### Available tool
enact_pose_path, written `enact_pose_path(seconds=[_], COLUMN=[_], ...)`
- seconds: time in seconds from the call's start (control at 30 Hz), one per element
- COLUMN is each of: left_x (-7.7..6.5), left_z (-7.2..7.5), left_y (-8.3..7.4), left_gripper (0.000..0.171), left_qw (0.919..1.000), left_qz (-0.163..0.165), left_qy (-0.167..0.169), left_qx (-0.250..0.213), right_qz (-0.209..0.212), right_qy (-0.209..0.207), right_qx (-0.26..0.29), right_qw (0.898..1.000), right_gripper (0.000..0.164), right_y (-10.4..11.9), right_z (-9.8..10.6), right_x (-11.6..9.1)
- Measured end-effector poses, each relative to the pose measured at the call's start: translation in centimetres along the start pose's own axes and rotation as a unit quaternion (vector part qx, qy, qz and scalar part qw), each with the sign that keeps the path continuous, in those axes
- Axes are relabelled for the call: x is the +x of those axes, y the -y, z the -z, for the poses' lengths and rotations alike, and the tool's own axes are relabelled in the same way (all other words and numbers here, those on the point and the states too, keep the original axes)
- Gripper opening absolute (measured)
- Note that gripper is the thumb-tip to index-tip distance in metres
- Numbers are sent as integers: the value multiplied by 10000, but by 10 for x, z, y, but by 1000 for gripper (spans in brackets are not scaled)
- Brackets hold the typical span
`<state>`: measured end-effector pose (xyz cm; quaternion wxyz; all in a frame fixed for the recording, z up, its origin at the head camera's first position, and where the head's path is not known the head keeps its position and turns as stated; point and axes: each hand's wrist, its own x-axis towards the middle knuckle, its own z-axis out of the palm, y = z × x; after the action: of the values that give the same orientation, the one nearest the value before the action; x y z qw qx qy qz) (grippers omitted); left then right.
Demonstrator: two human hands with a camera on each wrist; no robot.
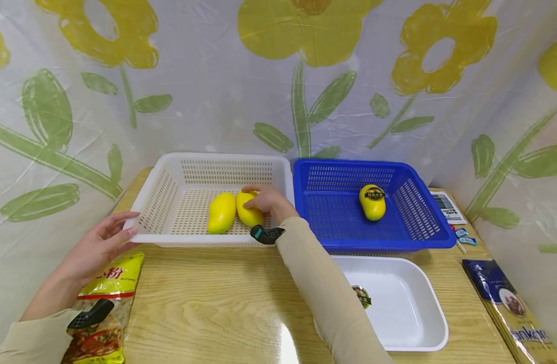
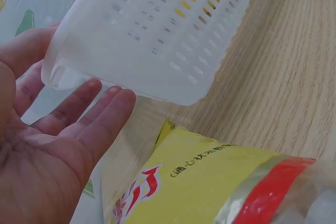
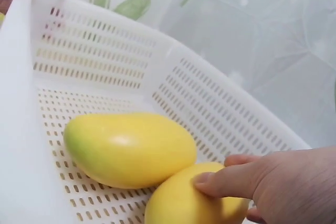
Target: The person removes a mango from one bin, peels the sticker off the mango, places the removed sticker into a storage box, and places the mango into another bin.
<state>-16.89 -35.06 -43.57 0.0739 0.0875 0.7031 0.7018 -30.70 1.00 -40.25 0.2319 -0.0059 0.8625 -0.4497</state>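
Observation:
Inside the white basket (image 1: 191,239) lie two yellow mangoes side by side. My right hand (image 1: 273,202) grips the right-hand mango (image 1: 248,216), thumb on its near side and fingers over its far side. The other mango (image 3: 131,150), greenish at one end in the right wrist view, rests against it on the slotted floor. At the basket's front left corner, my left hand (image 1: 98,242) holds the rim; in the left wrist view its fingertips (image 2: 123,98) press the underside of the lip. The right hand's far fingers are partly hidden behind the mango.
A blue basket (image 1: 324,217) stands against the white one, holding a mango (image 1: 374,208) with a dark label. In front is a white tray (image 1: 410,308) with a similar label inside. A yellow food bag (image 1: 123,275) lies under my left forearm; a blue-and-gold packet (image 1: 506,308) lies right.

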Motion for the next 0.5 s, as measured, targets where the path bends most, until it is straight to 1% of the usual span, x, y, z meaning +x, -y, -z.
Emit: enact_pose_path(seconds=[0.2, 0.27, 0.4, 0.5], left_x=[0, -1, -1, -1], left_z=[-1, -1, -2, -2], left_y=[0, 0, -1, -2], left_gripper=[39, 39, 40, 40], left_qw=[10000, 10000, 10000, 10000], left_qz=[-40, -30, -6, -29], left_qy=[56, 37, 5, 20], left_qx=[-63, -9, 57, 11], right_qz=[-43, 50, 434, 896], right_qy=[25, 38, 107, 269], right_qx=[37, -12, -129, -317], right_qw=[10000, 10000, 9989, 9951], right_gripper=[42, 38, 33, 33], right_y=[-1, 0, 2, 8], right_z=[0, 0, 8, 19], right_x=[1, 1, -3, -11])
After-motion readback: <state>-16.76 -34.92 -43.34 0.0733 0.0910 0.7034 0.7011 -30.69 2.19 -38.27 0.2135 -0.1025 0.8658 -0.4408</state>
